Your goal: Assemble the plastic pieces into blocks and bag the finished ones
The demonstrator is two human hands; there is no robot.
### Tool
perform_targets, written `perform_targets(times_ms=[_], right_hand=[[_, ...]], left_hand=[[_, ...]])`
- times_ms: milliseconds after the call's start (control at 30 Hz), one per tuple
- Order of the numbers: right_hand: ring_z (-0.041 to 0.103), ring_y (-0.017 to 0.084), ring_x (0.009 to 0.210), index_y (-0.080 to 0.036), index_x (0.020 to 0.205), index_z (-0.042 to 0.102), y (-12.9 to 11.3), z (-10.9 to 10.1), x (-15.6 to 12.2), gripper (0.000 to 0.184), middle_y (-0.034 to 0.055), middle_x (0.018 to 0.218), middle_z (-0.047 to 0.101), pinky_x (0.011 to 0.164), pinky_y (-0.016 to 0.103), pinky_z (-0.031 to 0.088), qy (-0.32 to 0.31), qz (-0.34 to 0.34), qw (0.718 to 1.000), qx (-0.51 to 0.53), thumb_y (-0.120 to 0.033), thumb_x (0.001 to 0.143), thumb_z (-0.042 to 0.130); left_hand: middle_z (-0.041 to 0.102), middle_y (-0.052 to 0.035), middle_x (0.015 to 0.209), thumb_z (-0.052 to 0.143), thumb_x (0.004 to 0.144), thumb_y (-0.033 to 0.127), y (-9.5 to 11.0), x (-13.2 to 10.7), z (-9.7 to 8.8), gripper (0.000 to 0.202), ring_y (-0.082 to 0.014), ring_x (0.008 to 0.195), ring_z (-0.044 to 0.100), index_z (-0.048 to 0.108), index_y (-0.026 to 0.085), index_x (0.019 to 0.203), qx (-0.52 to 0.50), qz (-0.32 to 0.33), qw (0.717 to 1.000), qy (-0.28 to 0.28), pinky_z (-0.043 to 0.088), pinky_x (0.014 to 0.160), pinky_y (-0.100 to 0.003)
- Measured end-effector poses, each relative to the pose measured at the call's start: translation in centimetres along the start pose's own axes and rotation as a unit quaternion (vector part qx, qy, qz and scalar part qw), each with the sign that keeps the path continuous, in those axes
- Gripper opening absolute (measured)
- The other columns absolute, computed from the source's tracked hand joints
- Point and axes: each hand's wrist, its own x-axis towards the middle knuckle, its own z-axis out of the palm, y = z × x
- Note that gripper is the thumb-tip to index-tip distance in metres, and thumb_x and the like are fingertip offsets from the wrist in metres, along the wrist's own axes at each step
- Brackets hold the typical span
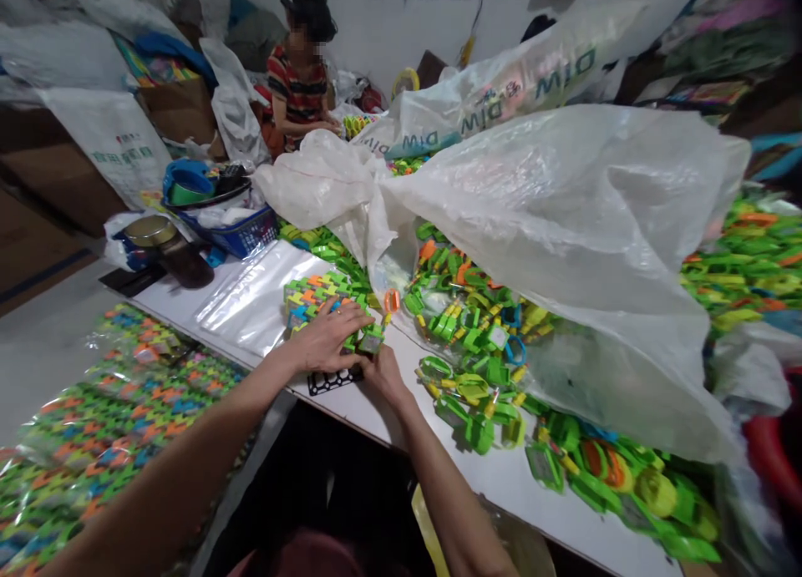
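My left hand [331, 340] lies palm down, fingers stretched over the near right part of a block of interlocked green, orange and blue plastic pieces [313, 289]. Close beside it, my right hand [383, 372] has its fingers bent together at a small green plastic piece with a grey square face [371, 341]. The fingertips are partly hidden. Under both hands a black openwork grid frame [335, 382] shows at the table edge. An orange piece with a yellow stem [392, 301] sits just beyond my fingers.
A loose heap of green, yellow and orange pieces [482, 351] spills from a big translucent sack [564, 193]. Clear plastic bags [263, 293] lie left on the table, near a jar [169, 247] and blue basket [244, 233]. Filled bags [144, 427] cover the lower left. Another person [297, 84] sits beyond.
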Motion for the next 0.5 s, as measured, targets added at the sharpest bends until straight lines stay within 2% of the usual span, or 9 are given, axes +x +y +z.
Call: perform_targets(times_ms=[133, 267, 367, 500], right_hand=[[0.061, 0.021, 0.074, -0.018, 0.085, 0.068, 0.4, 0.3, 0.2, 0.018, 0.0049, 0.077, 0.069, 0.067, 0.026, 0.047, -0.022, -0.009, 0.993, -0.115, -0.020, 0.078, 0.051], [0.064, 0.023, 0.081, -0.016, 0.097, 0.067, -0.8, 0.4, 1.4, 0.025, 0.0090, 0.086, 0.070, 0.070, 0.026, 0.048, -0.053, -0.006, 0.980, -0.189, -0.018, 0.078, 0.051], [0.065, 0.023, 0.083, -0.015, 0.101, 0.065, -1.4, 0.6, 1.2, 0.026, 0.0100, 0.089, 0.070, 0.072, 0.027, 0.048, -0.038, 0.010, 0.979, -0.201, -0.018, 0.081, 0.049], [0.065, 0.022, 0.082, -0.017, 0.104, 0.063, -0.6, 1.3, -1.7, 0.027, 0.0082, 0.090, 0.069, 0.074, 0.029, 0.050, 0.030, 0.001, 0.991, -0.133, -0.023, 0.085, 0.045]], left_hand=[[0.055, -0.0134, 0.135, 0.063, 0.081, 0.031, 0.2, 0.1, 0.2, 0.060, -0.0311, 0.128, 0.048, 0.047, 0.023, 0.138, 0.000, 0.011, 1.000, -0.011, 0.016, 0.115, -0.058], [0.054, -0.0133, 0.132, 0.060, 0.083, 0.027, 0.1, 0.8, 0.0, 0.049, -0.0331, 0.129, 0.045, 0.054, 0.025, 0.132, 0.028, -0.001, 0.999, -0.032, 0.027, 0.110, -0.057], [0.057, -0.0124, 0.122, 0.058, 0.086, 0.030, 0.3, 1.0, -0.2, 0.039, -0.0315, 0.125, 0.048, 0.060, 0.023, 0.124, 0.035, -0.003, 0.999, -0.033, 0.032, 0.106, -0.053], [0.059, -0.0129, 0.117, 0.060, 0.085, 0.032, 1.4, 0.3, 0.1, 0.026, -0.0313, 0.119, 0.051, 0.064, 0.020, 0.107, 0.033, 0.017, 0.999, -0.020, 0.027, 0.109, -0.057]])
